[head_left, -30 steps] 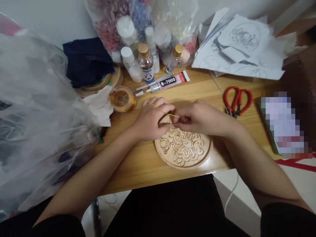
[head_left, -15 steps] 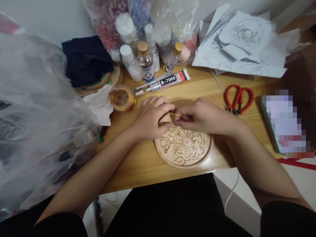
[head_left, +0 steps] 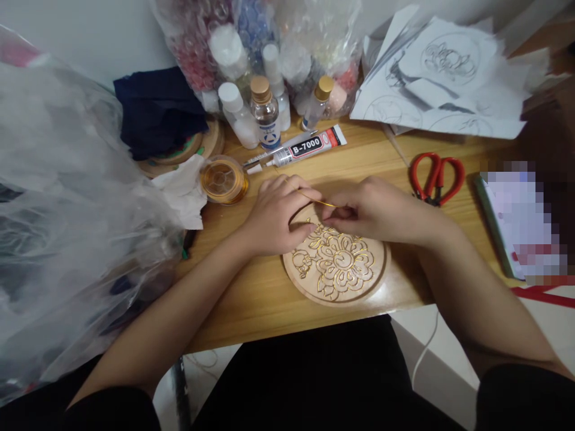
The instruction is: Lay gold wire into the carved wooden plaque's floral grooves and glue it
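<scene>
A round wooden board lies on the table, with gold wire outlines of a large flower and smaller shapes on its face. My left hand rests over the board's upper left edge, thumb on the surface and spread apart from the fingers. My right hand is closed in a pinch above the top of the board, gripping a thin gold wire. That wire runs leftward across the back of my left fingers. The right fingertips hide part of the pattern.
Left of the board is a spool of gold wire. Behind stand a B-7000 glue tube and several small bottles. Red-handled pliers, a phone-like object and drawn papers occupy the right; plastic bags crowd the left.
My right hand has shifted slightly right, its fingertips now farther from my left thumb, still pinching the wire. My left hand stays almost in place. The whole view has moved a little.
</scene>
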A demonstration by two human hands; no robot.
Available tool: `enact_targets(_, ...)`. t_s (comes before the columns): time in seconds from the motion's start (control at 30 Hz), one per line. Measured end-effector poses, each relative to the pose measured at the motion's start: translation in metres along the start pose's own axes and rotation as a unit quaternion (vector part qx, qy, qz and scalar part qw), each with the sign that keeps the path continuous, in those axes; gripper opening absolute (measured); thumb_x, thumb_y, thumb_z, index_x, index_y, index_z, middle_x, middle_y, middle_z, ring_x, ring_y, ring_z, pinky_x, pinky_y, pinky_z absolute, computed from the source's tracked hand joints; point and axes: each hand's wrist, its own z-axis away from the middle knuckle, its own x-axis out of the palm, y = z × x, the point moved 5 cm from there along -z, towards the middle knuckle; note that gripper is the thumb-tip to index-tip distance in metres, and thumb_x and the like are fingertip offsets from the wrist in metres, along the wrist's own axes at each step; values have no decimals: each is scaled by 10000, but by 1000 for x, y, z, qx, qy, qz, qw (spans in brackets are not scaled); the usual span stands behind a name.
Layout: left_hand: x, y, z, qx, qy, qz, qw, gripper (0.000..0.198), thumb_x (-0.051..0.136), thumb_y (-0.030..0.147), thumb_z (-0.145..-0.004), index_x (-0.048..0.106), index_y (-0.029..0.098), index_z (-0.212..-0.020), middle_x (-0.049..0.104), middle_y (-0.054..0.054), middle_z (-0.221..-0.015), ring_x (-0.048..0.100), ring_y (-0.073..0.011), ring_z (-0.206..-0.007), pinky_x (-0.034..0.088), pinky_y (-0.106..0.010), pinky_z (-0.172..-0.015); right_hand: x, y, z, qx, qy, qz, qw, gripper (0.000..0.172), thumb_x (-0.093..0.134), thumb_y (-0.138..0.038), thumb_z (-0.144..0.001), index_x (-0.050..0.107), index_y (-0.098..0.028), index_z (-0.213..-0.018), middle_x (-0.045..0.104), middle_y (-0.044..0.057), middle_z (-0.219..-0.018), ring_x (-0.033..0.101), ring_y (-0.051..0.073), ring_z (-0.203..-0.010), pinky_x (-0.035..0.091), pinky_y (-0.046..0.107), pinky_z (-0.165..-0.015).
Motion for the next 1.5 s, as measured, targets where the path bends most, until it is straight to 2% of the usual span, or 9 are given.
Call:
enact_targets(0.4, 1, 0, 0, 0, -1, -10, 1000, 392, 613, 277, -716, 581, 200, -1099, 565, -71, -1136, 508, -261, -1075, 336, -440, -929, 2, -2, 0, 6, -8, 9, 1000, 80, 567, -146, -758, 606, -175, -694, 460, -63, -521, 365, 64, -477, 233, 232, -535)
enact_targets(0.87, 0, -2, 0, -1, 19, 8, 1000, 266, 562, 298, -812, 594, 212, -1061, 587, -44, -1093, 515, -221, -1045, 338, -405, -926, 4, -4, 1, 10, 2, 45, 999, 110, 572, -180, -784, 569, -176, -673, 449, -43, -537, 336, 74, -491, 220, 250, -533)
enact_targets(1.2, -1, -1, -1, 3, 6, 4, 1000, 308, 586, 264, -756, 589, 212, -1060, 580, -47, -1098, 509, -231, -1058, 329, -414, -946, 4, -5, 1, 22, -6, 47, 999, 94, 579, -165, -776, 572, -175, -683, 475, -44, -547, 352, 70, -492, 219, 246, -521)
enact_targets(1.5, -1, 1, 0, 10, 1, -4, 1000, 333, 583, 317, -761, 582, 211, -1077, 573, -49, -1108, 503, -235, -1058, 329, -421, -934, 3, -6, 1, 26, -9, 54, 998, 96, 576, -158, -774, 582, -175, -681, 470, -52, -531, 365, 68, -476, 223, 234, -513)
